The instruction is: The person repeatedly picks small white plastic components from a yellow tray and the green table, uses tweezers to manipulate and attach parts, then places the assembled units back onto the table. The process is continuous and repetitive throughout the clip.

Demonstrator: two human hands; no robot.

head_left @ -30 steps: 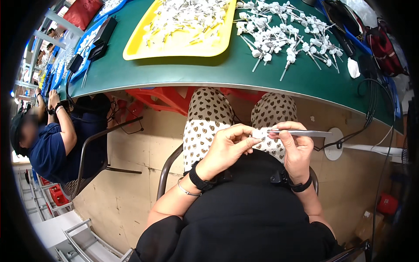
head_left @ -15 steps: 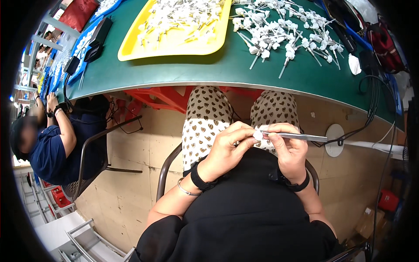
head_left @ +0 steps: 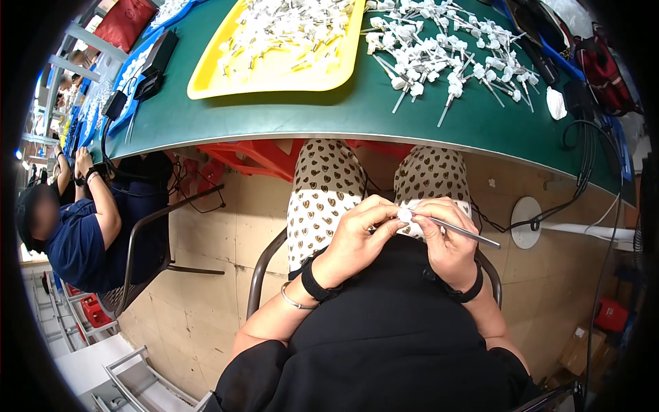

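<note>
Above my lap, my left hand (head_left: 357,237) pinches a small white plastic piece (head_left: 404,215) between thumb and fingertips. My right hand (head_left: 449,250) is closed around slim metal tweezers (head_left: 473,237). Their back end sticks out to the right and slants down; the tips, at the white piece, are hidden by my fingers. The two hands nearly meet at this piece, and its finer shape is too small to make out.
On the green table (head_left: 274,122) stands a yellow tray (head_left: 206,75) heaped with small white parts with thin tubes. More such parts (head_left: 453,82) lie loose to its right. Cables (head_left: 587,158) hang at the right edge. A seated person (head_left: 89,226) works at the left.
The tweezers have turned, their back end swinging down and toward me. My right hand has rolled with them. The white piece shows a rounder face, still in my left fingertips.
</note>
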